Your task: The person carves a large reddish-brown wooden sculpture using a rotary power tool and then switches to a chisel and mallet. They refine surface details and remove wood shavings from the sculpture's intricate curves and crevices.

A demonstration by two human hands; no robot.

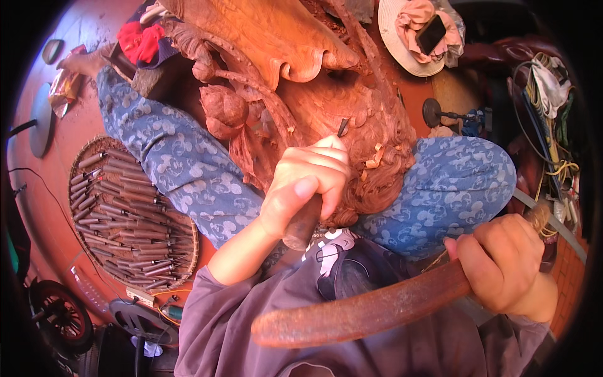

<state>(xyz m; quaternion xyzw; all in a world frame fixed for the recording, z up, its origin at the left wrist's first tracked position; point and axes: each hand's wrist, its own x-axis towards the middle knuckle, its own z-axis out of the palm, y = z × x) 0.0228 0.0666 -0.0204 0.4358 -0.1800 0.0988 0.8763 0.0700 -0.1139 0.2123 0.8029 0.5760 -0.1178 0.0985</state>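
In the head view, over the near part of the reddish wood carving [320,103], a carving chisel [300,227] with a round wooden handle, long axis slanting, dark blade [343,127] pointing away from the torso and a little rightward, toward the scrolled relief of the wood carving, butt aimed back toward the near side. Left hand [308,176] clenched firmly around the chisel, fingers curled with no gap, thumb along the handle; blade jutting past the knuckles on the side toward the wood carving, butt out below the fist on the side away. Contact between blade and wood: cannot tell. Nearer the torso than the wood carving, a curved wooden mallet [364,312], long axis running nearly crosswise, thick end pointing left, thin end rightward and up. Right hand [505,261], right of the wood carving and nearer the torso, closed tightly about the thin part, thick end free and apart from the chisel butt. Curled shavings [375,157] on the near right part of the wood carving; left of it, a round basket [195,248] full of wooden-handled tools [135,217].
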